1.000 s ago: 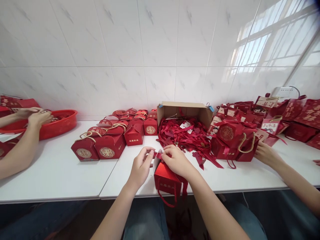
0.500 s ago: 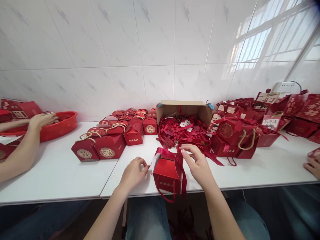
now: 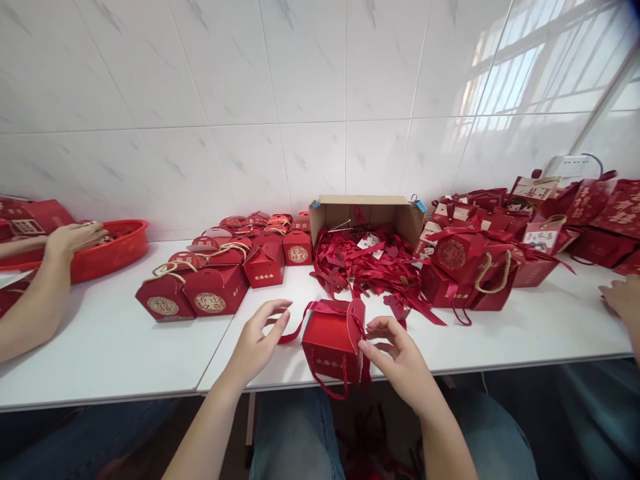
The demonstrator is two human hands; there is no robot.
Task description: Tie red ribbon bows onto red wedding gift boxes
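A small red gift box (image 3: 330, 347) stands at the near edge of the white table (image 3: 125, 347), a red ribbon (image 3: 320, 308) draped over its top and a red cord hanging down its front. My left hand (image 3: 257, 340) is just left of the box, its fingers curled round the ribbon's left end. My right hand (image 3: 400, 353) is at the box's right side, its fingertips pinched at the ribbon by the box's upper right corner.
Finished red boxes (image 3: 210, 287) stand in rows at the left. An open cardboard box (image 3: 367, 210) spills red ribbons (image 3: 365, 267). Red bags (image 3: 470, 267) crowd the right. Another person's arm and hands reach a red basin (image 3: 110, 250) at far left; another hand (image 3: 623, 297) is at far right.
My hands have left the top of the box and drawn apart to its two sides, pulling the ribbon out. The person's hand at the right has moved away from the red bags.
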